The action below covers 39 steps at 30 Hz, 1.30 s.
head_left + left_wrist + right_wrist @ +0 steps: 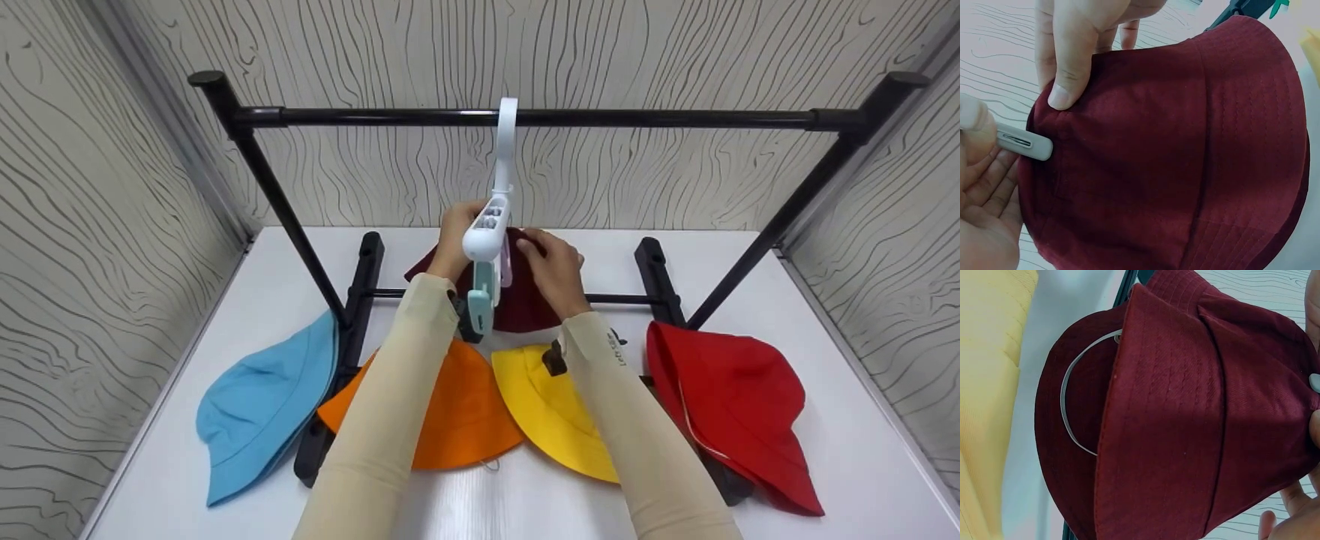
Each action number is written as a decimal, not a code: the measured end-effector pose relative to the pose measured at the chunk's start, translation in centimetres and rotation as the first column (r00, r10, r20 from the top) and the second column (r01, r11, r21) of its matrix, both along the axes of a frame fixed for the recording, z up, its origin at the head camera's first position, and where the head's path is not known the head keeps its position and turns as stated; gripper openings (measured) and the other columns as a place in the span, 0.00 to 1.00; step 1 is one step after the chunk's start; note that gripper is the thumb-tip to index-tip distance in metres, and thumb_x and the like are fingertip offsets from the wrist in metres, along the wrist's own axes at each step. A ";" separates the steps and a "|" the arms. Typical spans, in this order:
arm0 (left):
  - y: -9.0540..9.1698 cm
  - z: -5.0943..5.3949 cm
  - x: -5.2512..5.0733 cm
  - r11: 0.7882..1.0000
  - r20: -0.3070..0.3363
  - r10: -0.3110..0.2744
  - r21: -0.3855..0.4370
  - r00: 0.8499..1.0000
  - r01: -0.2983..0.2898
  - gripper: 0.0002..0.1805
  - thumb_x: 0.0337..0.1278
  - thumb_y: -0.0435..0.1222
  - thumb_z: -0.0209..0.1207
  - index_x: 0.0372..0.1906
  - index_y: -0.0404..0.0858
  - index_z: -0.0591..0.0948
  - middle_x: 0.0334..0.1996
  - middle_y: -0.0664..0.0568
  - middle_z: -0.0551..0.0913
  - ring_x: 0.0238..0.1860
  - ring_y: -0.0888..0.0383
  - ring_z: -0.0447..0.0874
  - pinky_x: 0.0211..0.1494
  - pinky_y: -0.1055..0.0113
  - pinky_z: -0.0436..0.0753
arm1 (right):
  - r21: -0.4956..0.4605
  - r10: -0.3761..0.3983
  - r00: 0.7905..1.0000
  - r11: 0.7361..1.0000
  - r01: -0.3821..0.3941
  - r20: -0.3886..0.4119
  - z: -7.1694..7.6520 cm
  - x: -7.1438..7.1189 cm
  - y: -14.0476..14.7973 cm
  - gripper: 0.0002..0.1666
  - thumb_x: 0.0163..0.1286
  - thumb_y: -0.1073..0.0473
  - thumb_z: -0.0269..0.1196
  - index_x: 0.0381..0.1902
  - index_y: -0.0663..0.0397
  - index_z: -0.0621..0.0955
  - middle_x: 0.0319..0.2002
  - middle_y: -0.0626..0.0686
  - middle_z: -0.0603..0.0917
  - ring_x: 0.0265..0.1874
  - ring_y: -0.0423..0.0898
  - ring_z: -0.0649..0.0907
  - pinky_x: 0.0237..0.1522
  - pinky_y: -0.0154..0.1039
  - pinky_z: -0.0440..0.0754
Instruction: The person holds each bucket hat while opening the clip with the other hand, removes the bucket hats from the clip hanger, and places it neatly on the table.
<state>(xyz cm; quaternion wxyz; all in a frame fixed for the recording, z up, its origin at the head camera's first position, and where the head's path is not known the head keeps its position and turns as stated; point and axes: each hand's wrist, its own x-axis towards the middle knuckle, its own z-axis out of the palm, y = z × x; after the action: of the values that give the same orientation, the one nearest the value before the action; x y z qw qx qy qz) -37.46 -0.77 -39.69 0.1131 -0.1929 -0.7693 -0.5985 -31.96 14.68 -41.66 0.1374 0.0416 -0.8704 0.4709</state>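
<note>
A maroon bucket hat (pixel 525 304) hangs between both hands, its crown up and brim down, below a white hanger (pixel 489 225) hooked over the black rod. My right hand (pixel 553 271) pinches the crown, its thumb pressing the fabric in the left wrist view. My left hand (pixel 456 236), partly hidden by the hanger, holds a pale clip (pixel 1026 144) between thumb and fingers; the clip's tip lies against the crown. A mint clip (pixel 481 300) hangs at the hanger's near end. In the right wrist view, a white elastic cord (pixel 1064 402) loops under the brim.
A black rack (pixel 675 118) stands over the white table (pixel 300 262). Around its base lie a light-blue hat (pixel 262 397), an orange hat (pixel 465 412), a yellow hat (pixel 544 409) and a red hat (pixel 739 397). Patterned panels (pixel 750 172) enclose the back and sides.
</note>
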 end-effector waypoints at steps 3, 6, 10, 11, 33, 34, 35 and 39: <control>0.0 0.0 0.0 1.000 0.011 0.013 -0.001 1.000 -0.013 0.09 0.59 0.29 0.55 0.24 0.35 0.79 0.19 0.57 0.71 0.24 0.62 0.65 0.30 0.73 0.65 | -0.002 -0.008 1.000 1.000 0.008 0.009 0.0 0.0 -0.1 0.20 0.73 0.53 0.55 0.58 0.54 0.79 0.55 0.54 0.83 0.57 0.51 0.79 0.64 0.55 0.57; 0.1 -0.1 -0.1 0.999 0.030 0.040 -0.008 0.999 -0.040 0.09 0.59 0.28 0.56 0.24 0.35 0.80 0.19 0.58 0.71 0.24 0.62 0.65 0.30 0.73 0.66 | -0.002 -0.015 1.000 1.000 0.015 0.017 0.0 0.0 -0.1 0.20 0.73 0.53 0.56 0.57 0.55 0.80 0.55 0.55 0.83 0.57 0.52 0.79 0.64 0.54 0.58; 0.2 0.0 -0.1 0.998 0.037 0.064 -0.009 0.997 -0.064 0.08 0.58 0.28 0.56 0.25 0.33 0.81 0.19 0.58 0.71 0.24 0.62 0.65 0.30 0.73 0.65 | 0.003 -0.022 0.999 1.000 0.022 0.028 -0.1 -0.1 -0.2 0.19 0.73 0.53 0.56 0.56 0.56 0.80 0.55 0.56 0.83 0.57 0.53 0.80 0.64 0.54 0.58; 0.2 0.1 0.0 0.998 0.037 0.065 -0.005 0.997 -0.065 0.08 0.58 0.28 0.56 0.24 0.33 0.81 0.19 0.58 0.71 0.24 0.62 0.64 0.30 0.73 0.65 | 0.005 -0.024 0.999 1.000 0.024 0.029 -0.1 -0.1 -0.2 0.19 0.73 0.53 0.56 0.56 0.56 0.80 0.55 0.56 0.83 0.56 0.52 0.80 0.64 0.54 0.58; 0.2 0.8 1.0 0.996 0.003 0.070 -0.049 0.998 -0.069 0.06 0.58 0.26 0.57 0.31 0.30 0.85 0.23 0.53 0.79 0.26 0.61 0.66 0.32 0.73 0.68 | 0.020 -0.032 0.999 0.999 0.032 0.014 -0.9 -0.1 0.1 0.20 0.72 0.52 0.57 0.56 0.57 0.80 0.55 0.56 0.83 0.57 0.53 0.79 0.63 0.54 0.59; 0.2 0.8 1.0 0.997 0.004 0.067 -0.049 0.998 -0.066 0.06 0.58 0.26 0.57 0.32 0.30 0.84 0.23 0.52 0.79 0.26 0.61 0.66 0.32 0.72 0.68 | 0.020 -0.032 0.999 0.999 0.032 0.015 -1.0 -0.1 0.1 0.20 0.72 0.52 0.57 0.56 0.56 0.81 0.55 0.56 0.83 0.57 0.53 0.80 0.63 0.54 0.59; 0.2 0.8 1.1 0.997 0.004 0.066 -0.051 0.998 -0.065 0.06 0.58 0.26 0.57 0.32 0.29 0.84 0.24 0.50 0.80 0.26 0.61 0.66 0.33 0.72 0.69 | 0.021 -0.032 0.999 0.999 0.032 0.016 -1.0 -0.1 0.1 0.20 0.72 0.53 0.57 0.56 0.56 0.81 0.55 0.56 0.83 0.57 0.53 0.80 0.63 0.54 0.59; 0.3 1.2 1.4 0.993 0.006 0.085 -0.084 0.996 -0.084 0.09 0.58 0.26 0.57 0.39 0.30 0.86 0.30 0.44 0.85 0.28 0.63 0.71 0.36 0.73 0.73 | 0.029 -0.038 0.999 0.999 0.037 0.028 -1.0 0.0 0.1 0.20 0.72 0.52 0.57 0.56 0.55 0.81 0.55 0.55 0.83 0.57 0.53 0.79 0.62 0.53 0.59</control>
<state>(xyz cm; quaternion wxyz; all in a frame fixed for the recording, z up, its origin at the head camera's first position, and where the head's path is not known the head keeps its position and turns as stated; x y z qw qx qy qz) -36.11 -0.50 -38.50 0.1264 -0.1618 -0.8016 -0.5615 -31.97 14.81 -42.69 0.1331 0.0204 -0.8795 0.4564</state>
